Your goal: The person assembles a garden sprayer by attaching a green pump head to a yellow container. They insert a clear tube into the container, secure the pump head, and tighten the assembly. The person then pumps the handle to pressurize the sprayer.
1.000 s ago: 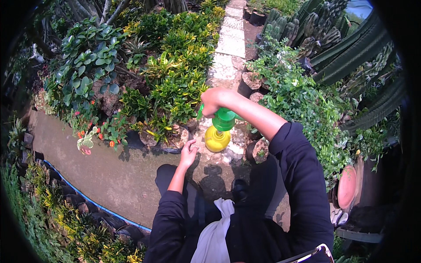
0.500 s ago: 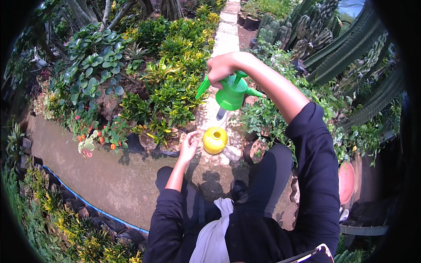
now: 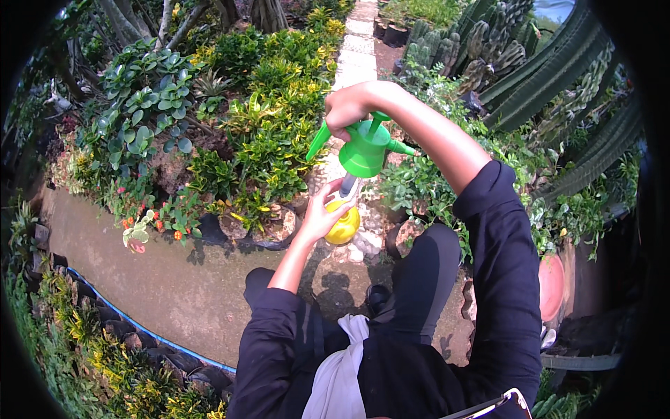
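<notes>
My right hand point(image 3: 347, 112) grips the green pump sprayer head point(image 3: 364, 155) by its handle, above the path. From the underside of the head a grey tube point(image 3: 347, 183) points down toward the mouth of a round yellow sprayer bottle point(image 3: 343, 227). The bottle stands upright on the stone paving. My left hand point(image 3: 322, 213) is curled at the bottle's neck, its fingers round the top and close to the tube's lower end. Those fingers hide the mouth, so whether the tube has entered it cannot be seen.
Leafy yellow-green shrubs point(image 3: 279, 105) border the pale stone path point(image 3: 357, 63) on its left. Tall cacti point(image 3: 551, 77) and bushes stand to the right. A blue hose point(image 3: 139, 322) runs along the lower left bed. My bent knees flank the bottle.
My left hand has moved up and right from beside the bottle to its neck. The sprayer head has shifted slightly, with its tube now close to the bottle's top.
</notes>
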`<state>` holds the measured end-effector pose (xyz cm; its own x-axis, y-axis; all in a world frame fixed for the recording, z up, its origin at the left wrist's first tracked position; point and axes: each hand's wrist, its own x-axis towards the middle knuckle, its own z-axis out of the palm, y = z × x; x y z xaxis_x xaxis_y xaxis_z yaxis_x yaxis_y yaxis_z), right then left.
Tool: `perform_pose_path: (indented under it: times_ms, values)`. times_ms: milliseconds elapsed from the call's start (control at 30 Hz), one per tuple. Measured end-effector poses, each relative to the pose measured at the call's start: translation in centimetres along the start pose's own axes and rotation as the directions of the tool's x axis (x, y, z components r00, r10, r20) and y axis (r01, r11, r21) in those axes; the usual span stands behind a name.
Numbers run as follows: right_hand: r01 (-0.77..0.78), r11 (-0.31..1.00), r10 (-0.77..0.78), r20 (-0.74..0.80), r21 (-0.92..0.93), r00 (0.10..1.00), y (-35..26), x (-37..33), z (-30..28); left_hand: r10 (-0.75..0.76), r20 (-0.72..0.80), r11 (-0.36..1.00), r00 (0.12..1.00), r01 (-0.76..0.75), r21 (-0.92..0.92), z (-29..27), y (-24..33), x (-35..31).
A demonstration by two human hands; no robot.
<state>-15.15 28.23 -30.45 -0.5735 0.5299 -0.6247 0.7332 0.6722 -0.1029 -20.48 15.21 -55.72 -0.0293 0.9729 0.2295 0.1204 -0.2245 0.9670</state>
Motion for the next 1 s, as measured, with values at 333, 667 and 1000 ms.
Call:
perform_pose_path:
  times_ms: [333, 667, 1000]
  values:
    - [0.196, 0.977, -0.129, -0.507, 0.08, 0.852, 6.5, -1.1, 0.8, -0.16, 0.06, 0.853, 0.985, 0.168, -0.493, 0.0, -2.0, 0.3]
    - [0.282, 0.957, -0.102, -0.826, 0.072, 0.555, 10.9, 0.5, 4.2, -0.113, 0.183, 0.803, 0.977, 0.198, -0.562, 0.0, -2.8, 0.9]
    - [0.183, 0.961, 0.081, -0.848, 0.205, 0.523, 13.8, 0.8, 1.3, -0.142, 0.204, 0.704, 0.969, 0.244, -0.667, 0.1, -4.0, 0.6]
